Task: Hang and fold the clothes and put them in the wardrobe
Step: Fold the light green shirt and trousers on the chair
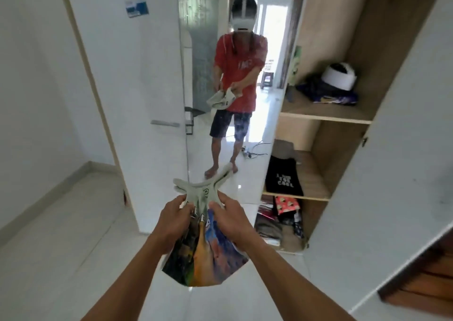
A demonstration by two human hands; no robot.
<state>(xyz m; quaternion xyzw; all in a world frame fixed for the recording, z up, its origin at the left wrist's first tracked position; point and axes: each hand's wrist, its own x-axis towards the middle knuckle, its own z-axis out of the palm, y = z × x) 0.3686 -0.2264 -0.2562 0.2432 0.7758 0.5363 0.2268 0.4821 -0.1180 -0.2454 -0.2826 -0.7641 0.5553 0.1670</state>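
A pale green tank top point(206, 252) with a colourful printed front hangs bunched in front of me. My left hand point(174, 215) grips its upper left part just below the straps. My right hand point(231, 216) grips the upper right part. The straps point(196, 184) stick out above my fingers. The open wardrobe point(343, 117) stands ahead on the right, with wooden shelves. A folded black shirt point(283, 179) with white lettering lies on the middle shelf.
A mirror point(235, 75) on the wardrobe door reflects a person in a red shirt holding the garment. The top shelf holds dark clothes and a white helmet point(342, 75). The bottom compartment point(282, 225) is packed with clothes. The white wardrobe door point(382, 198) stands open on the right. White tiled floor point(61, 247) lies to the left.
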